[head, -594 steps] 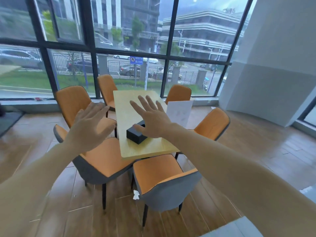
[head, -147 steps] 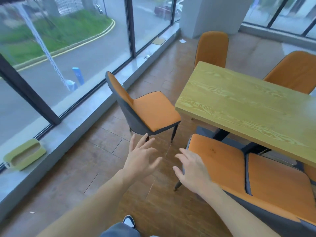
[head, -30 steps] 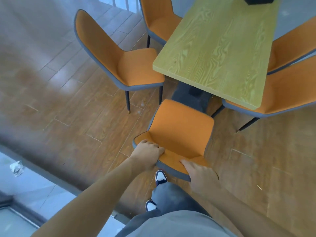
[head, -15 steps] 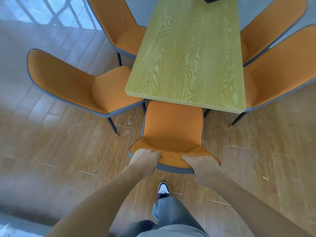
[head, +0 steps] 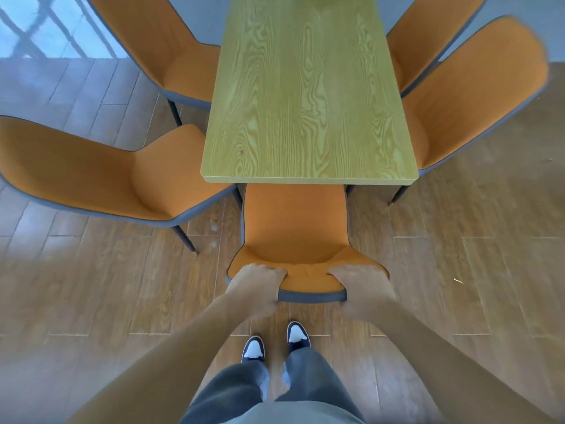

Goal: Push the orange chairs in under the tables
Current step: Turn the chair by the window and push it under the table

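An orange chair with a grey shell stands at the near end of the light wooden table, its seat front tucked under the table edge. My left hand grips the left part of the backrest top. On the right part of that backrest my right hand is closed. Another orange chair stands at the table's left side, angled outward. A second left chair sits farther back. Two orange chairs stand along the right side.
Brown wood-plank floor surrounds the table. My shoes and grey trousers stand just behind the held chair. A bright reflective floor patch lies at the top left.
The view has squared up with the table end. The held chair has slid forward, so more of its seat lies under the table. Both hands keep their grip on the backrest.
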